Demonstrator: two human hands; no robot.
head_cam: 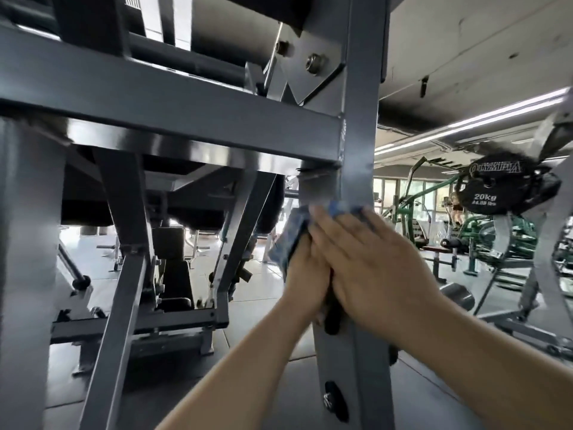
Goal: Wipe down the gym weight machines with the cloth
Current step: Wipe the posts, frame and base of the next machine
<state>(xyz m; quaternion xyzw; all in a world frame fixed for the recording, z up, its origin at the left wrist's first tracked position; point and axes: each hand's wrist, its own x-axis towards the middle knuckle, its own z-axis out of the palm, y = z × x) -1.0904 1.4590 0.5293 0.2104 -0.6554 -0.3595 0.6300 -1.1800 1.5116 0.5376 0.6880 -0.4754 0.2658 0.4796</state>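
Cloth (291,234) pressed on grey upright post (356,135) by both hands together, left hand (305,274) gripping, right hand (372,259) flat; risk: knuckles catching the bolted bracket (307,66) above.

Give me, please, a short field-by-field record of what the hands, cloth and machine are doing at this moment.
setting: gym floor, grey steel weight machine close up
cloth: blue cloth wrapped round the upright post
left hand: presses the cloth on the post's left face
right hand: flat, fingers straight, pressing the cloth on the post's front
nearby: 20kg weight plate at right; green machines behind
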